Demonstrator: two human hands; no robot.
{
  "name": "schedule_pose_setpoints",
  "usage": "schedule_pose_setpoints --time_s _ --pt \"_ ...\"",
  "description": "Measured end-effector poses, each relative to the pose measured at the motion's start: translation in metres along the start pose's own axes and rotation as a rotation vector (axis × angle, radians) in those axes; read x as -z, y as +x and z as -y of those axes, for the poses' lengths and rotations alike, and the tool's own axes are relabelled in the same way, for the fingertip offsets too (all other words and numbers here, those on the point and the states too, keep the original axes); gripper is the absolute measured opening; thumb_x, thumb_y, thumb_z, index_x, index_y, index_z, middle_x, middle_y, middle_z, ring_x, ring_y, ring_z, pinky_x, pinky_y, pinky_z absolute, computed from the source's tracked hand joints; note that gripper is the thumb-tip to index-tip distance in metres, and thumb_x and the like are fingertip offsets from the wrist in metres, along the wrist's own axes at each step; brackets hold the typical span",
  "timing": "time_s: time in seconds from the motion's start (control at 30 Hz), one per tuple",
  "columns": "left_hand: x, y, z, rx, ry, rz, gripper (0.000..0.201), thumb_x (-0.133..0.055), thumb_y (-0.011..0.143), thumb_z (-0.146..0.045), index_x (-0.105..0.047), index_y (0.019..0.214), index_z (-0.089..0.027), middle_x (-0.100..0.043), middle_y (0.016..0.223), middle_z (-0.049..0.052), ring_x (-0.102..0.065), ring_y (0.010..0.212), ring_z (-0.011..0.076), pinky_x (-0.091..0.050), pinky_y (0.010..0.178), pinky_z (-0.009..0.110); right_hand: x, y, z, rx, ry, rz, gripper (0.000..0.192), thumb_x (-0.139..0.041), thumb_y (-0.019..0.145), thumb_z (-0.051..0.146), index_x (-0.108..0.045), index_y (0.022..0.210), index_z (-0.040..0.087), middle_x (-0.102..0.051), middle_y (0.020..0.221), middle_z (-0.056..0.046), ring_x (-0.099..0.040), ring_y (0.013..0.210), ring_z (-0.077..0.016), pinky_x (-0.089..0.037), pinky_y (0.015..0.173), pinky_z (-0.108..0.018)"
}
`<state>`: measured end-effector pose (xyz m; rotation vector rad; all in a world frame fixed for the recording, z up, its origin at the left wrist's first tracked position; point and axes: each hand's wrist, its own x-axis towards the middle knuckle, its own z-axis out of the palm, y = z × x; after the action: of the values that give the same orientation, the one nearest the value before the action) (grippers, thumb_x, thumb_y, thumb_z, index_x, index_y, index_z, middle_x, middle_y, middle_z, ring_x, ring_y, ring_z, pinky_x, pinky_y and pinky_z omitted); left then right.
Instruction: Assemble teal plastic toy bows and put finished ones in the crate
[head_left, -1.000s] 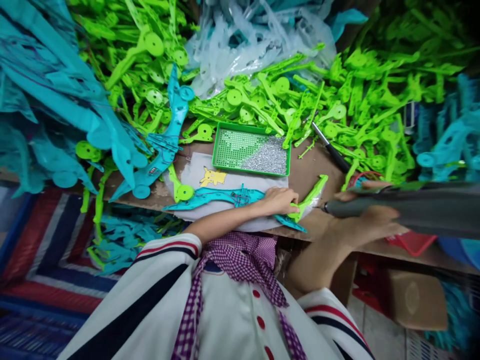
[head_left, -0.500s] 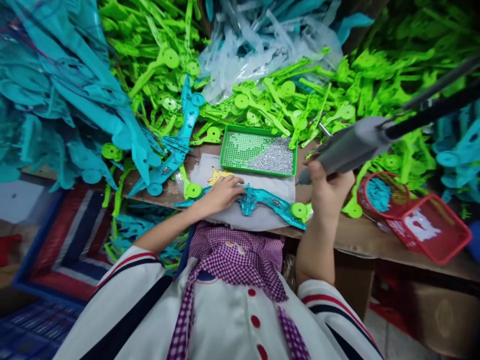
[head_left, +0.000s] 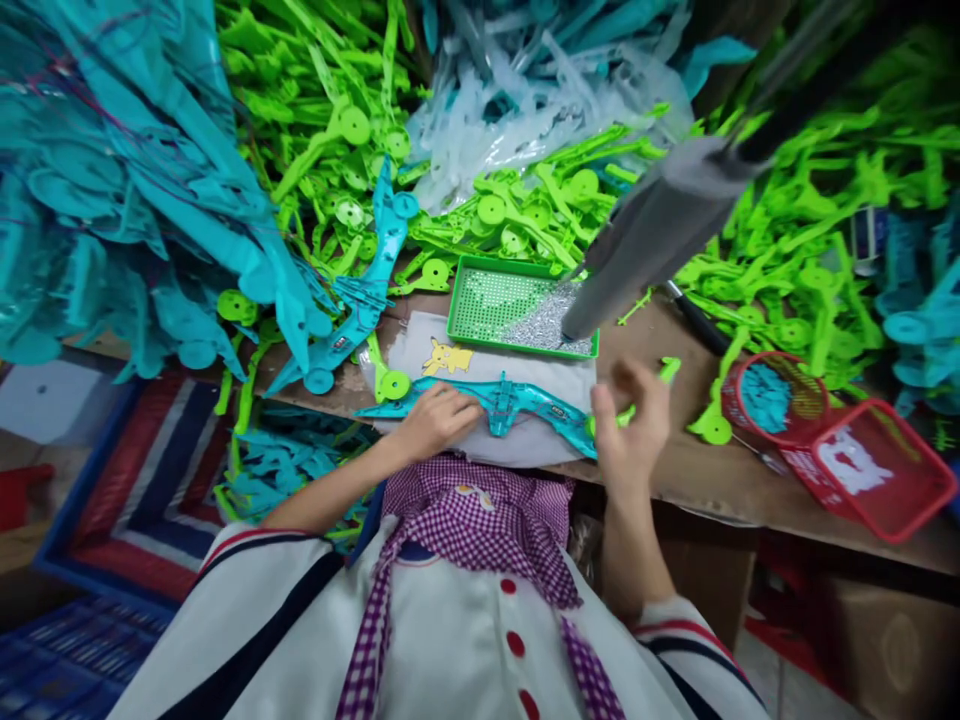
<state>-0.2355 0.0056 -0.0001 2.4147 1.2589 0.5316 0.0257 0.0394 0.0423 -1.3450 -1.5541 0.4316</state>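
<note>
My left hand (head_left: 435, 418) presses down on the left part of a teal plastic bow-shaped piece (head_left: 517, 402) that lies on a white cloth with a yellow cartoon figure (head_left: 447, 357). My right hand (head_left: 632, 420) hovers at the piece's right end, fingers spread and blurred, near a green plastic part (head_left: 649, 390). A grey powered screwdriver (head_left: 645, 235) hangs free above, its tip over the green tray (head_left: 480, 297) of small silver screws.
Heaps of bright green plastic parts (head_left: 780, 240) and teal parts (head_left: 127, 200) crowd the brown bench (head_left: 705, 470). Two red baskets (head_left: 862, 465) sit at the right. A clear bag of pale parts (head_left: 525, 110) lies at the back. A striped mat (head_left: 142, 490) covers the floor at left.
My right hand has let go of the grey screwdriver, which swung up and back over the screw tray. The hand dropped to the teal piece's right end. My left hand stayed put.
</note>
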Motion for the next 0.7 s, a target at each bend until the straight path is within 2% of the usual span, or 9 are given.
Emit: schedule_pose_setpoints --time_s 0.07,0.13,0.2,0.3,0.4,0.47,0.57,0.63,0.7 --pt "-0.01 -0.011 -0.017 0.079 -0.165 -0.087 0.016 -0.052 0.099 -0.025 -0.067 0.1 -0.023 -0.074 0.097 0.005 -0.067 0.089 0.0193 -0.049 0.083 0.036 0.002 -0.038 -0.002 -0.057 -0.036 0.185 0.019 -0.062 0.093 0.031 -0.068 0.109 0.022 -0.072 0.097 -0.008 -0.068 0.085 -0.0206 -0.058 0.077 -0.038" --pt "-0.021 -0.015 -0.035 0.221 -0.364 -0.17 0.013 -0.054 0.097 -0.026 -0.065 0.104 -0.022 -0.073 0.096 0.005 -0.068 0.092 0.0192 -0.052 0.085 0.035 -0.002 -0.069 -0.003 -0.057 -0.012 0.36 0.015 -0.06 0.095 0.029 -0.068 0.105 0.021 -0.072 0.095 -0.007 -0.069 0.084 -0.0198 -0.058 0.075 -0.035" --pt "-0.03 -0.014 -0.049 0.422 -0.609 -0.223 0.016 -0.057 0.094 -0.028 -0.061 0.107 -0.021 -0.071 0.096 0.005 -0.069 0.091 0.0185 -0.054 0.085 0.034 -0.008 -0.089 -0.004 -0.038 -0.031 0.436 0.015 -0.058 0.096 0.028 -0.067 0.106 0.021 -0.072 0.098 -0.008 -0.069 0.09 -0.0205 -0.058 0.079 -0.035" --pt "-0.036 -0.01 -0.059 0.659 -1.03 -0.183 0.022 -0.064 0.088 -0.035 -0.056 0.102 -0.02 -0.067 0.09 0.003 -0.07 0.082 0.017 -0.057 0.076 0.031 -0.009 -0.095 -0.005 0.02 -0.128 0.452 0.02 -0.058 0.096 0.03 -0.066 0.112 0.021 -0.07 0.105 -0.01 -0.069 0.099 -0.0226 -0.057 0.084 -0.037" --pt "-0.032 0.0 -0.054 0.736 -1.261 -0.146 0.03 -0.069 0.083 -0.042 -0.055 0.096 -0.02 -0.066 0.089 0.002 -0.07 0.077 0.0159 -0.057 0.073 0.031 -0.007 -0.083 -0.007 0.163 -0.236 0.517 0.028 -0.061 0.094 0.035 -0.065 0.117 0.021 -0.068 0.114 -0.012 -0.067 0.103 -0.025 -0.053 0.081 -0.038" --pt "-0.027 0.01 -0.046 0.74 -1.242 -0.21 0.031 -0.071 0.081 -0.043 -0.055 0.094 -0.019 -0.066 0.088 0.001 -0.068 0.073 0.0144 -0.056 0.071 0.029 -0.012 -0.067 -0.012 0.226 -0.282 0.547 0.022 -0.06 0.095 0.035 -0.068 0.111 0.022 -0.07 0.111 -0.011 -0.067 0.1 -0.0243 -0.05 0.08 -0.037" --pt "-0.022 0.026 -0.034 0.706 -1.01 -0.347 0.029 -0.072 0.079 -0.04 -0.058 0.092 -0.019 -0.065 0.084 0.0 -0.064 0.071 0.0126 -0.053 0.069 0.027 -0.031 -0.037 -0.024 0.171 -0.301 0.459 0.019 -0.055 0.097 0.031 -0.071 0.103 0.021 -0.07 0.104 -0.01 -0.066 0.097 -0.024 -0.05 0.083 -0.04" --pt "-0.021 0.03 -0.029 0.7 -0.854 -0.394 0.026 -0.073 0.079 -0.038 -0.06 0.09 -0.019 -0.066 0.082 0.0 -0.062 0.071 0.0122 -0.051 0.068 0.026 -0.042 -0.022 -0.03 0.128 -0.287 0.401 0.024 -0.053 0.098 0.029 -0.07 0.112 0.02 -0.068 0.113 -0.013 -0.065 0.104 -0.0267 -0.051 0.087 -0.045" --pt "-0.022 0.027 -0.026 0.731 -0.813 -0.408 0.026 -0.073 0.078 -0.038 -0.06 0.089 -0.019 -0.066 0.081 0.0 -0.059 0.067 0.0115 -0.049 0.064 0.025 -0.045 -0.021 -0.029 0.131 -0.233 0.337 0.034 -0.053 0.097 0.026 -0.062 0.13 0.021 -0.06 0.13 -0.016 -0.061 0.116 -0.0285 -0.053 0.093 -0.048"
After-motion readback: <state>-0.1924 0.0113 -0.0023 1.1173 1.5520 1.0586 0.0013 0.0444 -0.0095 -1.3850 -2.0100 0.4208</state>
